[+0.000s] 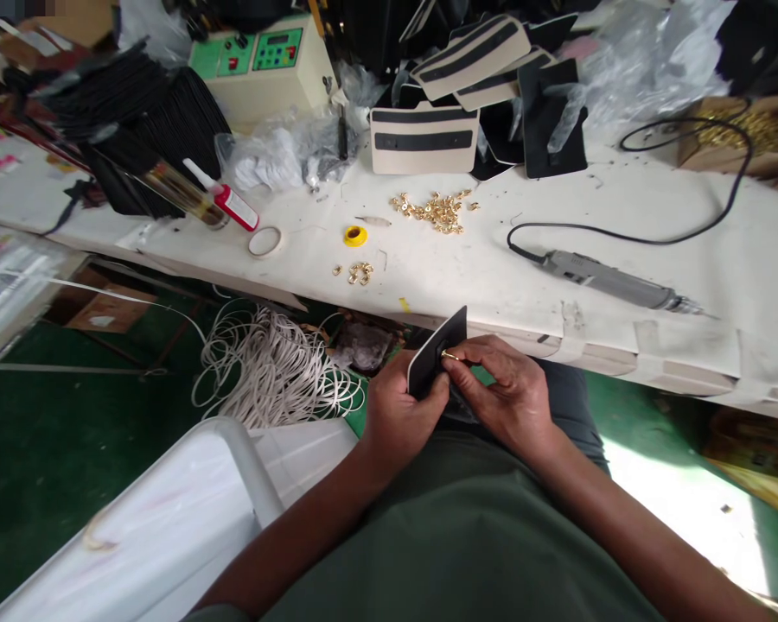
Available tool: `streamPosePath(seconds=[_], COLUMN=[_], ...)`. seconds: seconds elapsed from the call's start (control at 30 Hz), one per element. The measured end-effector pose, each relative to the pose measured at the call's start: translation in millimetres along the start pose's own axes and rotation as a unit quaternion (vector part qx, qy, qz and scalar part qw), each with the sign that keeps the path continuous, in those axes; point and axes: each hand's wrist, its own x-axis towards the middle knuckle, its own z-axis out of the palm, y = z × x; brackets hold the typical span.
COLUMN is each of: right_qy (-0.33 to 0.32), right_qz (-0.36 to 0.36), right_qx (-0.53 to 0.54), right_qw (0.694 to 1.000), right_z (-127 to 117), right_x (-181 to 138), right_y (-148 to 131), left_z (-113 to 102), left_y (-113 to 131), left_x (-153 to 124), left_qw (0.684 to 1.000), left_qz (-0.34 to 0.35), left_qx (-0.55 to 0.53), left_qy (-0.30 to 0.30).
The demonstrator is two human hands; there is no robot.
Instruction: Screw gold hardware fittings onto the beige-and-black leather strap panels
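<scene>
My left hand (398, 406) grips a black panel with a pale edge (450, 333), held tilted up over my lap near the table's front edge. Thumb and fingers of my right hand (509, 384) pinch a small gold metal fitting (449, 355) against the panel's dark face. The fitting's exact shape is mostly covered by the fingertips. On the table beyond lie a pile of gold fittings (436, 212) and a smaller group of gold pieces (361, 274).
A grey rotary tool (613, 281) with a black cord lies at right. Near the middle are a yellow ring (355, 236), a tape roll (265, 242) and a red bottle (237, 207). Beige and black panels (424, 151) stack behind. A white bin (168, 510) stands at lower left.
</scene>
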Motion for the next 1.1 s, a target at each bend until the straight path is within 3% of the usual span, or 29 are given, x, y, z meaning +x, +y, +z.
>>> streamPosePath(seconds=[0.17, 0.47, 0.63, 0.87, 0.97, 1.1], right_qy=[0.008, 0.096, 0.092, 0.028, 0.044, 0.038], right_qz=[0.014, 0.088, 0.060, 0.017, 0.074, 0.244], right_qx=[0.009, 0.019, 0.020, 0.002, -0.003, 0.050], right_qw=[1.000, 0.991, 0.994, 0.999, 0.996, 0.968], right_z=[-2, 1, -4, -18, -24, -39], right_x=[2, -4, -3, -7, -4, 8], right_y=[-2, -6, -9, -18, -24, -27], left_z=[5, 9, 12, 15, 20, 28], left_y=[3, 9, 12, 10, 14, 23], left_x=[-1, 1, -2, -5, -5, 3], left_qw=[0.995, 0.988, 0.983, 0.969, 0.963, 0.961], left_qz=[0.090, 0.146, 0.169, 0.216, 0.211, 0.211], left_qx=[0.044, 0.049, 0.071, 0.118, 0.153, 0.155], left_qy=[0.012, 0.003, -0.002, -0.032, -0.062, -0.090])
